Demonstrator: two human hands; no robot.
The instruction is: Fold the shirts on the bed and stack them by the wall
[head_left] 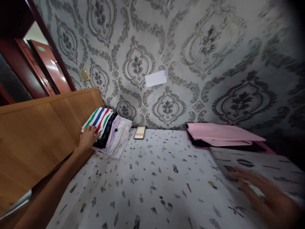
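Note:
A neat stack of folded clothes (111, 136) lies at the left end of the bed, by the wooden headboard. On its top is a folded shirt (98, 117) with green, blue and red stripes on white. My left hand (89, 136) rests on the near edge of that shirt, fingers stretched out over it. At the right, my right hand (264, 194) is blurred, with its fingers extended and apart over the near edge of a grey patterned folded cloth (259, 162). Whether its fingertips touch the cloth I cannot tell. Behind it lies a folded pink cloth (219, 132) on darker fabric.
A white printed sheet (152, 171) covers the bed. A small pixelated item (139, 133) lies near the wall. The brown headboard (52, 127) bounds the left side, and the patterned wall (164, 57) the back, with a white paper (156, 78) on it.

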